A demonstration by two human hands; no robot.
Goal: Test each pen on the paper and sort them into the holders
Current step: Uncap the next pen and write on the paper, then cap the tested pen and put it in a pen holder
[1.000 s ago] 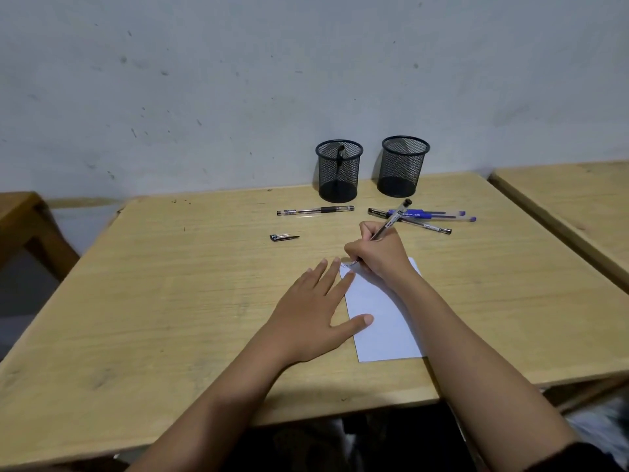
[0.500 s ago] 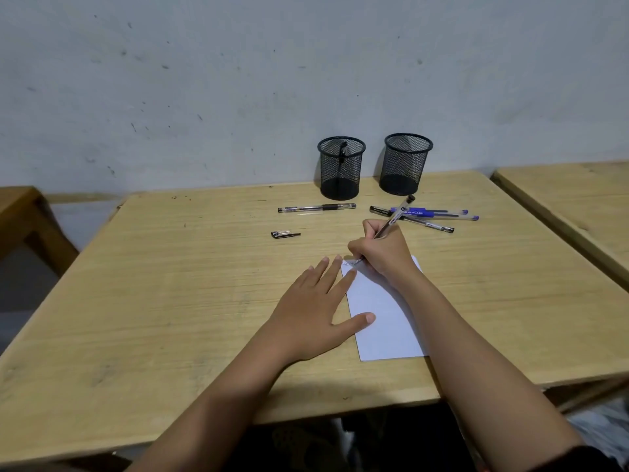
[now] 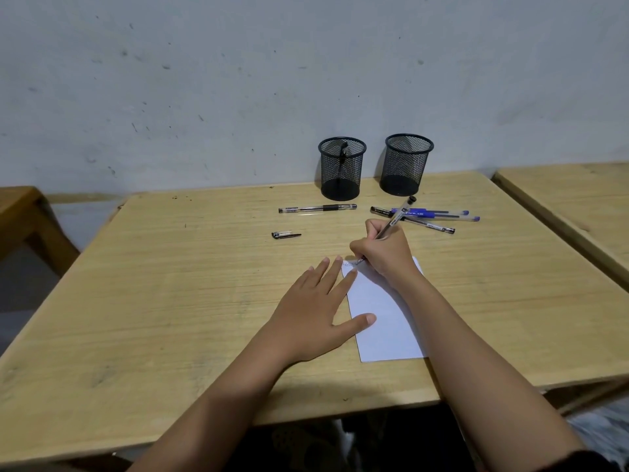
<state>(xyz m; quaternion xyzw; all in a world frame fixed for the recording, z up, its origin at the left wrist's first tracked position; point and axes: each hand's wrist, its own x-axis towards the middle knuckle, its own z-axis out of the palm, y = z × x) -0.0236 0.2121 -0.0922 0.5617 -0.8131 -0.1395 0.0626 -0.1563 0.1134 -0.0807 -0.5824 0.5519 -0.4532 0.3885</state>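
The right hand [image 3: 383,257] gripped a clear-barrelled black pen [image 3: 396,218], fingers curled round it, tip on the far left corner of the white paper sheet [image 3: 384,321]. The left hand [image 3: 313,315] lay flat, fingers straight, pinning the sheet's left edge. Testing looked underway; next, the pen would need dropping into 1 of the 2 black mesh holders [image 3: 342,168] beyond.
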